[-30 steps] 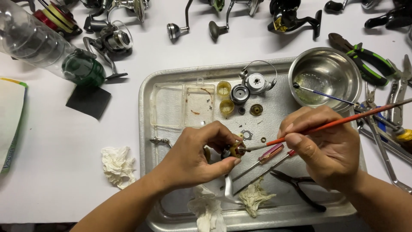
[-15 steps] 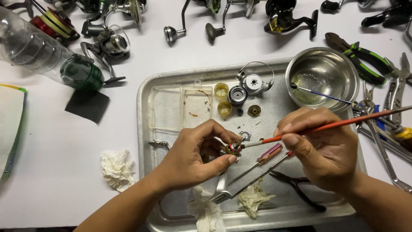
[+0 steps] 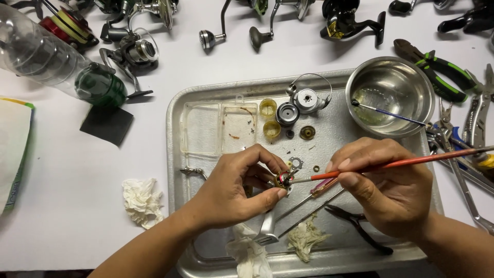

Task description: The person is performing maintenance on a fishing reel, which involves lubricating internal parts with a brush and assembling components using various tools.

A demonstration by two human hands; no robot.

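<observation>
My left hand [image 3: 234, 188] pinches a small brass reel part [image 3: 282, 178] between thumb and fingertips above a metal tray [image 3: 177, 154]. My right hand [image 3: 383, 185] grips a thin red-handled brush [image 3: 406, 163], whose tip touches the brass part. Beneath the hands on the tray lie a silver reel handle [image 3: 267, 230], a small screwdriver [image 3: 324, 186] and black pliers [image 3: 360, 229]. Several small reel pieces [image 3: 288, 114] sit at the tray's far side.
A steel bowl [image 3: 391, 85] with a second brush [image 3: 388, 113] stands at the tray's right corner. Several fishing reels [image 3: 134, 51] line the far table. A plastic bottle [image 3: 51, 59] lies left, pliers and tools [image 3: 463, 98] right, and crumpled tissues [image 3: 141, 201] sit near the tray.
The brass part and brush tip stay together; my left fingers have shifted slightly around the part. The view has drifted a little.
</observation>
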